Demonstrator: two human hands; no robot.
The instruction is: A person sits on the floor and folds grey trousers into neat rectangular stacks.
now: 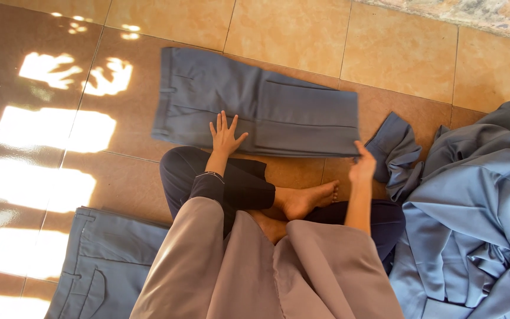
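- Grey-blue folded trousers (pixel 261 112) lie on the tiled floor (pixel 385 53) before your knees, long axis running left to right.
- Your left hand (pixel 225 137) presses flat, fingers spread, on the near edge.
- Your right hand (pixel 363 167) pinches the right end, nearer the fold.

Folded trousers (pixel 261 112) lie on the floor (pixel 290 29) ahead; a loose garment heap (pixel 473 207) sits right, another pair (pixel 104 266), perhaps trousers, near left
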